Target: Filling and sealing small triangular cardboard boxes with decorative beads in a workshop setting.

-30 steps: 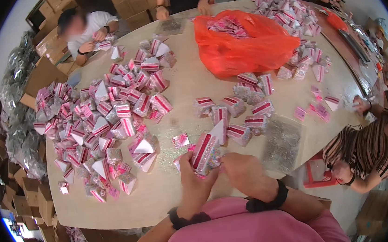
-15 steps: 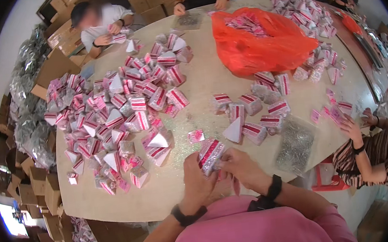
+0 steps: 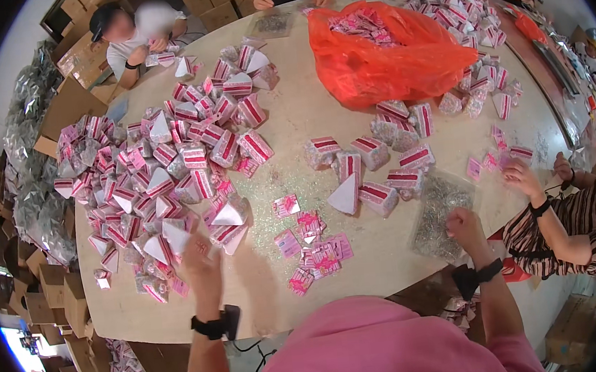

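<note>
My left hand (image 3: 202, 270), smeared by motion, is over the near right edge of a large pile of cake-slice-shaped pieces (image 3: 191, 157). A white-topped cake slice (image 3: 176, 236) is at its fingertips; whether the fingers grip it I cannot tell. My right hand (image 3: 466, 228) has its fingers curled together above a clear flat tray (image 3: 429, 245) of small silver bits. Anything pinched there is too small to make out. Pink printed cards (image 3: 319, 257) lie on the table between my hands. Several more slices (image 3: 378, 196) sit beyond the tray.
A red plastic bag (image 3: 387, 70) holding pink cards stands at the far right of the table (image 3: 280, 302), with more slices behind it. Co-workers sit at the far side and to the right, where a hand (image 3: 523, 178) is near pink cards. Cardboard boxes (image 3: 56, 281) line the left.
My hands have parted. The left moved left to the pile, away from where it held a slice; the right moved right over the tray. The cards beneath them now show. The view has shifted slightly.
</note>
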Available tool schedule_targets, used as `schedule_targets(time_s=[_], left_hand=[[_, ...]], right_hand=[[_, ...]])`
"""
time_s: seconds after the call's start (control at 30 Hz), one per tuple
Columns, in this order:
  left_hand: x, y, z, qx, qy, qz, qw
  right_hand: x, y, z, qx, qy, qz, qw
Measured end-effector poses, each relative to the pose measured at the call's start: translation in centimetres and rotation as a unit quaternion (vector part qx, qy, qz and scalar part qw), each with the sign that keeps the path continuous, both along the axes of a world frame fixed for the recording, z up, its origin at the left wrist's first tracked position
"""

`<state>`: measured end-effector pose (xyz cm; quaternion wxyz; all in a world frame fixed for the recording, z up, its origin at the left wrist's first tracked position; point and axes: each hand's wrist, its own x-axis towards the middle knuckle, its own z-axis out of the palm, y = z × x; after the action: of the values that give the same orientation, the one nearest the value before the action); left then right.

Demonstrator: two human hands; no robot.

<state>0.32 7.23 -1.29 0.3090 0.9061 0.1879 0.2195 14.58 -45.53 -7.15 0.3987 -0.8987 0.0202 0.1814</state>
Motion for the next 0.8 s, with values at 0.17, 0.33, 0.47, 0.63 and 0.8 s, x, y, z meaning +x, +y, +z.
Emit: schedule_targets(time_s=[0.17,0.33,0.47,0.63,0.8], left_hand=[[1.9,-4.5,-8.0,-0.038,0.090,-0.126,0.987],[8.7,-5.9,-9.5,0.093,0.075,-0.153,0.981],[10.7,-4.6,-11.3,0.190,0.136,-0.150,0.961],[11.5,-5.0,-10.9,0.118,0.167,-0.126,0.971],[11.1,-7.0,-9.7,-0.077,0.148,-0.100,0.981]], right_hand=[[-2.5,1.7,-2.1,-0.231,-0.170,0.101,0.953],[-2.2,1.1,-4.7,-0.215,-0.198,0.103,0.951],[-1.6,0.6,-3.9,-0.183,-0.176,0.091,0.963],[-1.6,-1.4,-4.6,-0.090,-0.225,0.043,0.969],[-1.3,-2.8,-6.0,-0.065,-0.130,-0.003,0.989]])
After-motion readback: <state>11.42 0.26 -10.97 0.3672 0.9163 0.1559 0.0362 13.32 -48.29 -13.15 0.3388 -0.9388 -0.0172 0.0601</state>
